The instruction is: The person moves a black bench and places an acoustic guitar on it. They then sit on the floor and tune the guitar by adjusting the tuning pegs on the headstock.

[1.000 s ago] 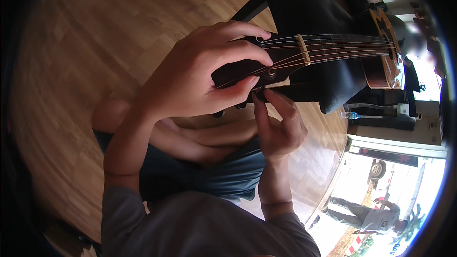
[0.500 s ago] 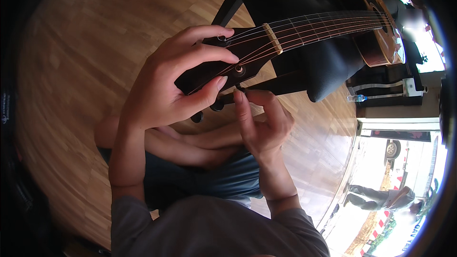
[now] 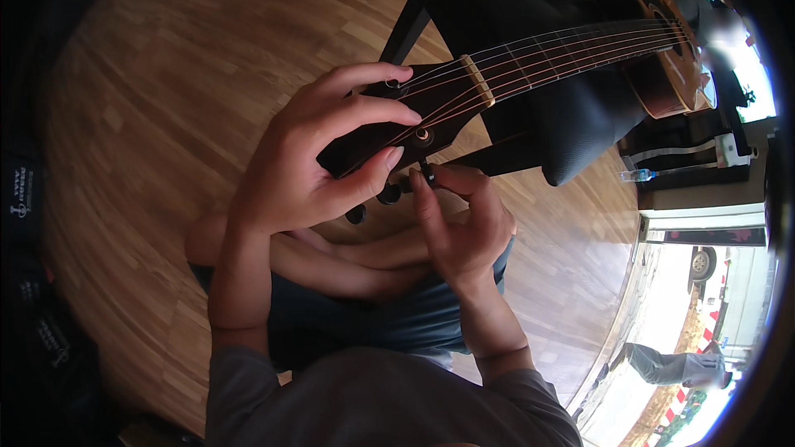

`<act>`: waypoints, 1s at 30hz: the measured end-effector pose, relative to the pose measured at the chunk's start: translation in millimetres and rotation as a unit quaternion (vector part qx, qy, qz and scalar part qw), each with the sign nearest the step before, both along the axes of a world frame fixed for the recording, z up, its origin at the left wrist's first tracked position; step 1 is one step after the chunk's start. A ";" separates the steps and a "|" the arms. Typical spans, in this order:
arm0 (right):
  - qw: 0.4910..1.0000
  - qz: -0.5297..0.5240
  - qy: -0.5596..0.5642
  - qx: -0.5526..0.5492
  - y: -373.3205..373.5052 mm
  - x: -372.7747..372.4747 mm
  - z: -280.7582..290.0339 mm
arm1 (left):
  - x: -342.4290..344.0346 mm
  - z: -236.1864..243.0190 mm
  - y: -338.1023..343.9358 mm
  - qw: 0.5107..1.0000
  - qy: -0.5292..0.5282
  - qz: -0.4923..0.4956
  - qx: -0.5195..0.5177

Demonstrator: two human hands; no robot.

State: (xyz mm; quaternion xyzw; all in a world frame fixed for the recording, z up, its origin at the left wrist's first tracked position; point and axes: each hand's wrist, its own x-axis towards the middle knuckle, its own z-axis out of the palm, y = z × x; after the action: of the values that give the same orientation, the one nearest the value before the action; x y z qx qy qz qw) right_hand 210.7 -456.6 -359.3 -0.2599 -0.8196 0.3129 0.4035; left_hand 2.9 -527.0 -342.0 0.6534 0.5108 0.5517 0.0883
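An acoustic guitar lies with its dark neck (image 3: 571,56) running from the far right toward me, its headstock (image 3: 443,120) between my hands. My left hand (image 3: 302,157) grips the headstock from the left, two fingers curved over its face and the thumb along the near edge. One fingertip touches a string close to a tuning post (image 3: 423,134); another rests by a post on the far edge. Between thumb and bent index finger, my right hand (image 3: 470,236) pinches a black tuning peg (image 3: 427,172). More black pegs (image 3: 356,214) show below my left thumb. Strings pass over a pale nut (image 3: 479,81).
A black padded seat (image 3: 580,128) supports the guitar. My crossed legs (image 3: 356,265) are on the wooden floor (image 3: 157,157) beneath the headstock. A plastic bottle (image 3: 638,175) is at right, near a bright opening where a person (image 3: 671,364) is outside. Dark bags (image 3: 25,199) line the left edge.
The whole view has shifted a little, so everything sits slightly further right and lower. Both hands keep their grips; the pinched peg shows more of its side. The person outside now bends further over.
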 end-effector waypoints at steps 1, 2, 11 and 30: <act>0.987 0.041 0.022 -0.156 1.5 3.7 -5.4 | 0.4 0.5 -0.1 1.000 -0.001 0.000 -0.001; 0.979 0.055 0.024 -0.193 1.2 4.5 -7.2 | 0.5 0.8 -0.4 1.000 -0.002 0.002 -0.002; 0.977 -0.015 0.006 0.212 10.4 -2.4 5.7 | 0.1 -0.6 -0.7 1.000 0.006 0.009 -0.003; 0.969 0.018 -0.001 0.247 10.1 -5.2 11.9 | -0.2 -1.2 -1.4 1.000 0.002 0.004 -0.008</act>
State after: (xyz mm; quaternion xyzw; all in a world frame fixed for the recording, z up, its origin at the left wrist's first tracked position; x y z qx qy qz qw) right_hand 205.5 -446.6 -347.5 -0.1377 -0.8764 0.1079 0.4487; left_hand 2.7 -528.3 -343.1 0.6521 0.5181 0.5461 0.0905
